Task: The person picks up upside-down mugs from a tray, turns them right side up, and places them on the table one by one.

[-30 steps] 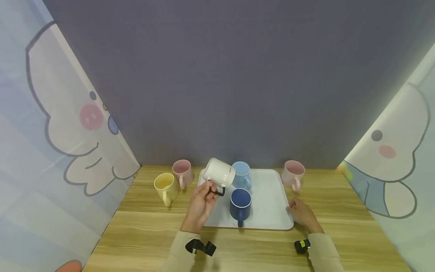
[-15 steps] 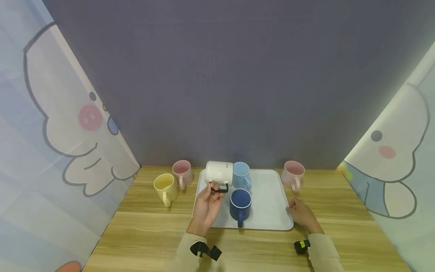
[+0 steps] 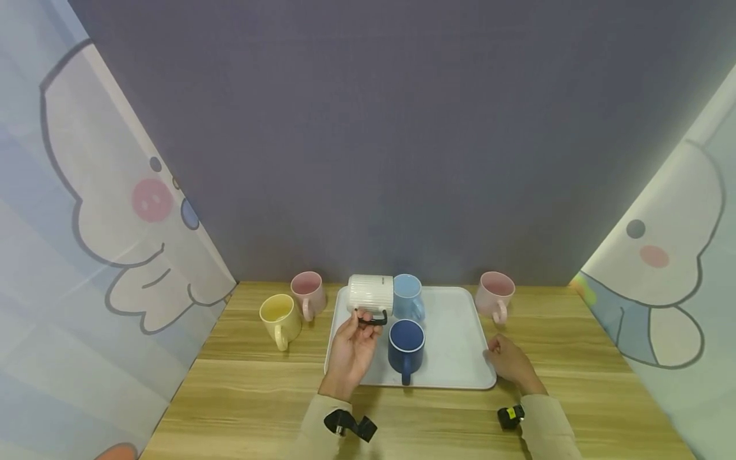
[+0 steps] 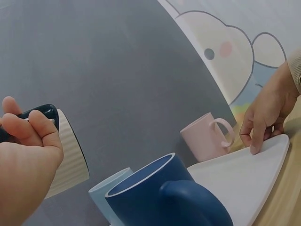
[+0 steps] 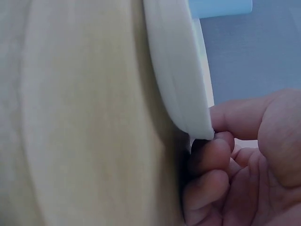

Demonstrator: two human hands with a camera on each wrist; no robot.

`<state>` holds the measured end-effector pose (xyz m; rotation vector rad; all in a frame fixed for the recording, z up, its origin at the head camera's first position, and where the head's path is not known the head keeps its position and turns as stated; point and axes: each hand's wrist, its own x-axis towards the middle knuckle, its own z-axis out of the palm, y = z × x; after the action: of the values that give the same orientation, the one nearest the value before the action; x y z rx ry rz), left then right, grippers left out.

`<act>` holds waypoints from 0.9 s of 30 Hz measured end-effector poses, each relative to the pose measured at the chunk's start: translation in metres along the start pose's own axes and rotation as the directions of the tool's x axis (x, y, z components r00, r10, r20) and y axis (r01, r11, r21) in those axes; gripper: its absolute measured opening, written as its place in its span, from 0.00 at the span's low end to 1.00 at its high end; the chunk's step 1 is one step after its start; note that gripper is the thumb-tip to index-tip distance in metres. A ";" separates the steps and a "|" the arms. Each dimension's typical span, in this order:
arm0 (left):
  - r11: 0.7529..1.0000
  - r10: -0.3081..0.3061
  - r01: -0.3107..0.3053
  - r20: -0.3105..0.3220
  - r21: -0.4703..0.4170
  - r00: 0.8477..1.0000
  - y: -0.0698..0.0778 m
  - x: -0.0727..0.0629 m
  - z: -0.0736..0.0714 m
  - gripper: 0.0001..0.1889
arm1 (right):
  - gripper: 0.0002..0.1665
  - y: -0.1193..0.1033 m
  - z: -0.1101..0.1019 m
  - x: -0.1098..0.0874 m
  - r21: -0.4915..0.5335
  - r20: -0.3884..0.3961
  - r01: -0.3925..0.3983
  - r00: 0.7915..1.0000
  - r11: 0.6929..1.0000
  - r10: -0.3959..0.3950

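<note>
My left hand (image 3: 352, 354) grips the black handle (image 3: 372, 319) of a white ribbed mug (image 3: 370, 293). The mug lies on its side in the air over the left part of a white tray (image 3: 457, 351). On the tray stand a light blue mug (image 3: 407, 298), beside the white one in the head view, and a dark blue mug (image 3: 406, 348) nearer the front. At the tray's right edge my right hand (image 3: 512, 364) pinches the rim (image 5: 188, 80), thumb above and curled fingers below in the right wrist view.
Left of the tray, a yellow mug (image 3: 280, 319) and a pink mug (image 3: 308, 295) stand on the wooden table (image 3: 241, 396). Another pink mug (image 3: 495, 296) is just beyond the tray's right edge. A grey backdrop (image 3: 391, 160) rises behind the table.
The left hand has shifted slightly right, and the white mug has turned from a slant to level on its side. The right hand has stayed at the tray's rim.
</note>
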<state>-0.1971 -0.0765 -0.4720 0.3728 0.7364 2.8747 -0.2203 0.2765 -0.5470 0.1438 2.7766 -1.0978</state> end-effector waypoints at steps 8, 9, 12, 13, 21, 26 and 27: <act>1.000 -0.009 0.009 -0.016 0.026 1.000 -0.003 -0.001 0.003 0.21 | 0.19 -0.006 -0.001 -0.006 0.027 -0.061 -0.007 0.998 1.000 0.009; 1.000 -0.010 0.011 -0.009 0.026 1.000 -0.004 -0.001 0.003 0.21 | 0.19 -0.009 -0.001 -0.008 0.039 -0.077 -0.002 0.997 0.999 0.005; 1.000 -0.011 0.010 0.016 0.026 1.000 -0.005 0.000 0.006 0.22 | 0.18 -0.027 0.000 -0.014 0.136 -0.092 0.026 0.996 0.990 -0.014; 1.000 -0.011 0.010 0.024 0.028 1.000 -0.006 0.000 0.007 0.23 | 0.17 -0.035 0.001 -0.016 0.191 -0.085 0.041 0.996 0.981 -0.025; 0.999 -0.030 0.028 0.060 0.035 0.998 -0.017 0.003 0.012 0.22 | 0.15 -0.104 0.015 -0.039 0.609 0.094 0.110 0.973 0.785 -0.209; 0.997 -0.040 0.035 0.076 0.071 0.996 -0.024 0.004 0.017 0.21 | 0.18 -0.128 0.024 -0.047 0.751 0.123 0.129 0.936 0.648 -0.329; 0.997 -0.043 0.037 0.083 0.070 0.996 -0.025 0.004 0.018 0.22 | 0.20 -0.132 0.025 -0.048 0.780 0.132 0.121 0.927 0.614 -0.350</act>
<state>-0.1934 -0.0458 -0.4678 0.4792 0.8190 2.7829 -0.1892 0.1619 -0.4681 -0.2872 1.9370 -2.1245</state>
